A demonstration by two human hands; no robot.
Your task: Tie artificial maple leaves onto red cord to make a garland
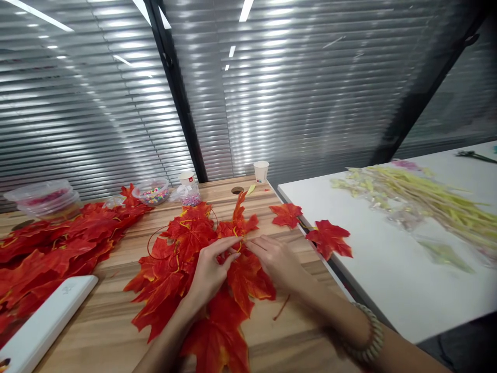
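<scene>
In the middle of the wooden table, my left hand [214,261] and my right hand [276,259] meet with their fingertips almost touching. Both pinch at the yellow stem [239,243] of a red artificial maple leaf; the exact grip is too small to make out. One orange-red maple leaf [248,280] hangs below the fingers. Left of my left hand lies a heap of red maple leaves [194,233] with a thin reddish stem cord looping out. Another large leaf [217,336] rests nearer to me, partly behind my left forearm.
More red leaves [50,259] cover the table's left side, beside a white box-like object [50,324]. Tubs [44,199], a bead bowl [153,191] and paper cups [261,171] stand behind. Two leaves [329,239] straddle the right edge. A white table [373,274] holds yellow stems [435,199].
</scene>
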